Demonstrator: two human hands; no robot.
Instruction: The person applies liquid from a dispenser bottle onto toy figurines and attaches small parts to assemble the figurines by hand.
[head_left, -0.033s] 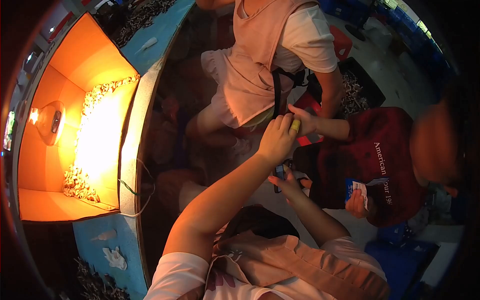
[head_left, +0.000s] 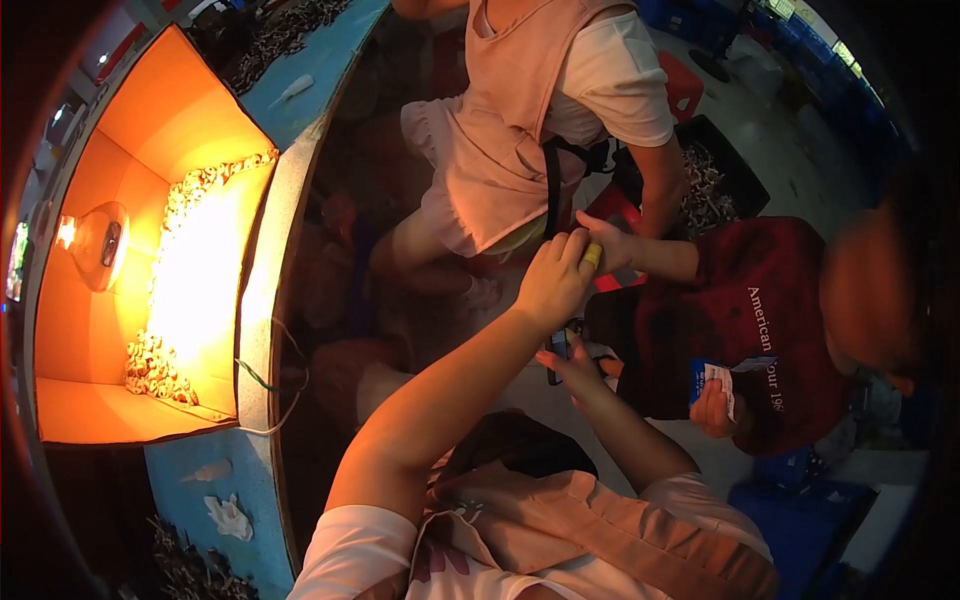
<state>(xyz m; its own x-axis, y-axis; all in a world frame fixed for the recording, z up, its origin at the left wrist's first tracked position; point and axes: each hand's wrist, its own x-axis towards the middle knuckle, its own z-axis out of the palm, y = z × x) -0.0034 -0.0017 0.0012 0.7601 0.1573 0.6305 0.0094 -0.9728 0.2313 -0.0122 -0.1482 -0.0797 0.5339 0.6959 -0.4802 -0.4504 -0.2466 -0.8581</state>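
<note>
My left hand [head_left: 556, 280] reaches out with its fingers curled over the outstretched hand [head_left: 618, 245] of a person in a dark red printed shirt. A yellow band [head_left: 592, 255] wraps a finger where the two hands meet. Just below, my right hand [head_left: 577, 371] is closed round a small dark, shiny object [head_left: 557, 352], mostly hidden by my fingers; its kind I cannot make out. In the other hand [head_left: 712, 410], that person holds a small blue and white packet [head_left: 699, 380].
At left, an open cardboard box [head_left: 140, 130] holds a lit bulb [head_left: 100, 245] over small curled pieces. It stands on a blue-topped table [head_left: 190, 470] with a cable [head_left: 290, 415] at its edge. Another person in a pink apron [head_left: 510, 150] sits ahead, near a black crate [head_left: 745, 180].
</note>
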